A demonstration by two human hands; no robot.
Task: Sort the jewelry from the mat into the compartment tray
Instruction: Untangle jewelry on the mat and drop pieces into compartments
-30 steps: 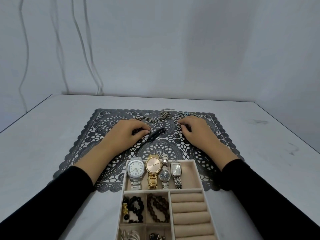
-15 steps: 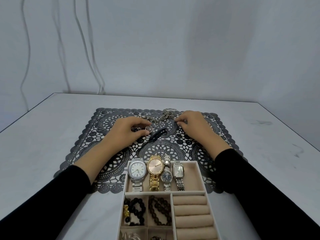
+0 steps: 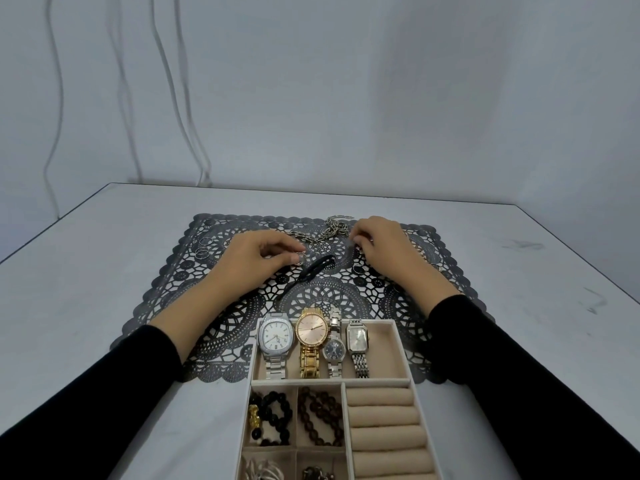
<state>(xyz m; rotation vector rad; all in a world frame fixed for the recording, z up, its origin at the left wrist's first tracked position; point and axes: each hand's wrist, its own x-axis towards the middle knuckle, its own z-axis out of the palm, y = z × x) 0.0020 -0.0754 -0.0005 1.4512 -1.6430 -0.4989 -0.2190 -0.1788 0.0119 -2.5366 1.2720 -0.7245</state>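
Grey wall (image 3: 346,98) with loose cables (image 3: 173,98) stands behind a pale worktop (image 3: 86,289). On my feed the black lace mat (image 3: 166,292) lies mid-worktop, and the far end of the compartment tray (image 3: 401,348) rests on the mat's near edge. The left hand (image 3: 256,261) pinches a small silver ring (image 3: 300,260) between thumb and forefinger, over the mat and beside a black band (image 3: 317,270). The right hand (image 3: 381,251) has its fingers curled near a silver chain (image 3: 325,232); I cannot tell whether it grips anything. More rings (image 3: 204,252) lie at the mat's left edge. Four watches (image 3: 311,332) lie side by side in the tray's far compartment, with beaded bracelets (image 3: 273,417) in two cells nearer me and padded rolls (image 3: 381,415) on the right.
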